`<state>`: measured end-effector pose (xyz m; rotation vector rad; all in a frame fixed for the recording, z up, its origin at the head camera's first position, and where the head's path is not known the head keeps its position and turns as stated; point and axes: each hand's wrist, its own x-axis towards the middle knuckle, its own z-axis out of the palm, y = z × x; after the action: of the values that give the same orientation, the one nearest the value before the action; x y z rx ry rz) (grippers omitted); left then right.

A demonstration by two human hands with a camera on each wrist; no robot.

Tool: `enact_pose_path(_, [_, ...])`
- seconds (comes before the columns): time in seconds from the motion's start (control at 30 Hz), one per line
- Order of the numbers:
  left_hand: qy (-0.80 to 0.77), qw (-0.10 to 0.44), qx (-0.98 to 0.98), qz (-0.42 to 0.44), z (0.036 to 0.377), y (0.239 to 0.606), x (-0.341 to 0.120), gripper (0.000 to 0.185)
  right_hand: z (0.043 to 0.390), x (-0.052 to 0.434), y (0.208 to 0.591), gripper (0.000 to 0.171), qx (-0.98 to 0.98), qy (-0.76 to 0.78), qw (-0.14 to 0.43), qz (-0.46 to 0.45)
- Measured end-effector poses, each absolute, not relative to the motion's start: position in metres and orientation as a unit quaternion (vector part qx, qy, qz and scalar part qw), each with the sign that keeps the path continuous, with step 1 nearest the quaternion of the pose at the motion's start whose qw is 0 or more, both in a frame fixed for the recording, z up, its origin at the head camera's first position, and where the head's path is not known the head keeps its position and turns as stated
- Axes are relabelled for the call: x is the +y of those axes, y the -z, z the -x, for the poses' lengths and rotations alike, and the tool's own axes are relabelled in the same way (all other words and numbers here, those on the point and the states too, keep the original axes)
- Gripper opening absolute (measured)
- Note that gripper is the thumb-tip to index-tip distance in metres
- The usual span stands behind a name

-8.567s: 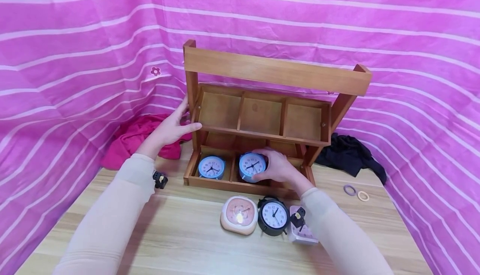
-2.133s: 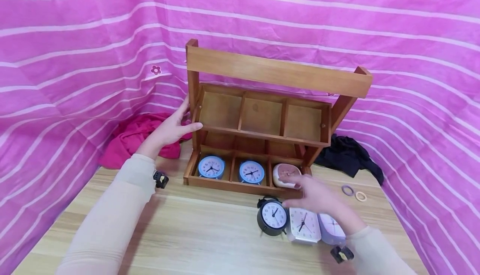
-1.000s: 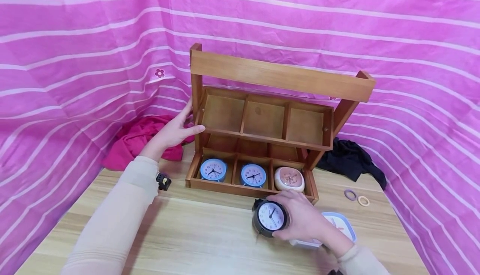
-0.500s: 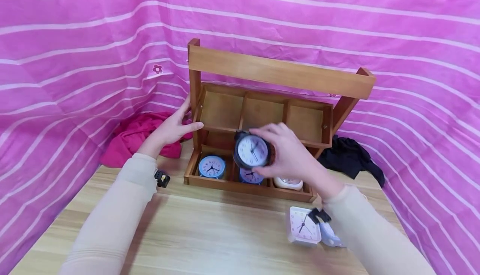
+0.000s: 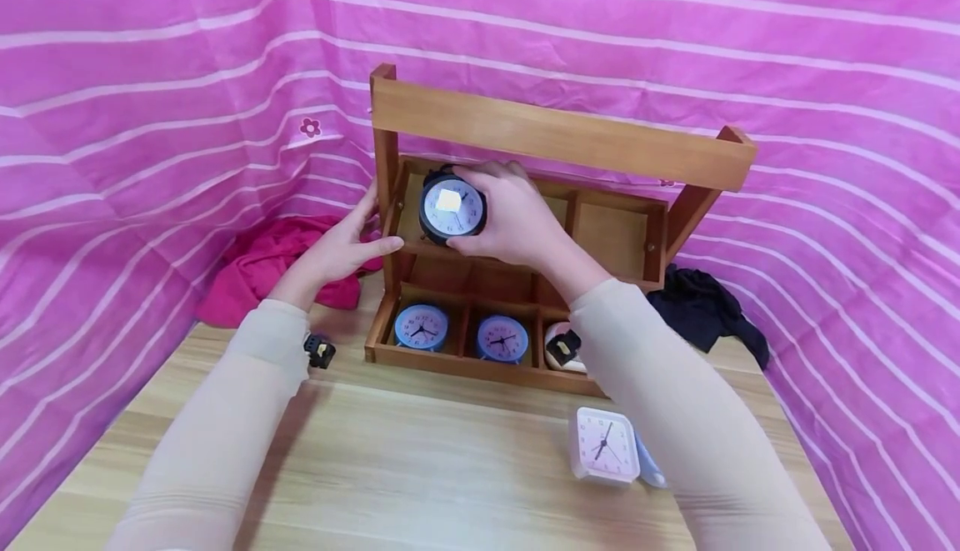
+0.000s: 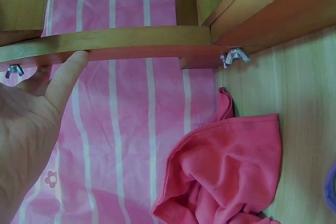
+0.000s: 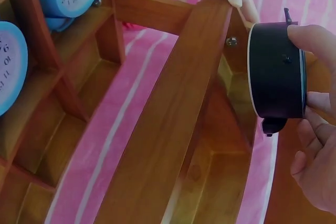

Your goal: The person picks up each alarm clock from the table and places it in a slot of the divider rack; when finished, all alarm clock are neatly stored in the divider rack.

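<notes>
1. Right hand [image 5: 517, 222] curled round the black clock [image 5: 452, 207], a full grip on its rim, at the upper-left compartment of the wooden rack [image 5: 558, 138].
2. Best lowered gently, face forward, feet flat on the shelf.
3. Left hand [image 5: 341, 247] at 9 o'clock, flat and empty against the rack's side post; firm pressure needed against tipping.
4. White clock [image 5: 603, 444] on the bench [image 5: 420, 468], at 5 o'clock.

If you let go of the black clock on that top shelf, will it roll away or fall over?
The black clock is round, so on its side it could roll. It seems to have a little foot underneath, seen in the right wrist view, so it probably stands. The right hand lifts it alone, so it is likely light and easily tipped.
</notes>
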<state>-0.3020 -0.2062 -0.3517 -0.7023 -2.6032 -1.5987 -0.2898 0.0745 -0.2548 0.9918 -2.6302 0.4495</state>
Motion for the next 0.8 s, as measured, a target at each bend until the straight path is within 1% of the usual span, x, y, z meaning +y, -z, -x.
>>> enact_pose_path(0.13, [0.496,0.003,-0.843,0.207,0.301,0.353,-0.210,0.101,0.299,0.060,0.254,0.088,-0.920,-0.147,0.140,-0.334])
enact_pose_path(0.27, [0.498,0.003,-0.841,0.211,0.299,0.350,-0.210,0.101,0.304,0.049,0.256,0.090,-0.932,-0.132,0.125,-0.313])
enact_pose_path(0.4, [0.506,0.001,-0.835,0.216,0.295,0.346,-0.209,0.101,0.305,0.041,0.257,0.091,-0.936,-0.133,0.121,-0.303])
enact_pose_path(0.8, [0.512,0.007,-0.827,0.230,0.292,0.344,-0.206,0.100,0.305,0.040,0.264,0.092,-0.950,-0.121,0.087,-0.274])
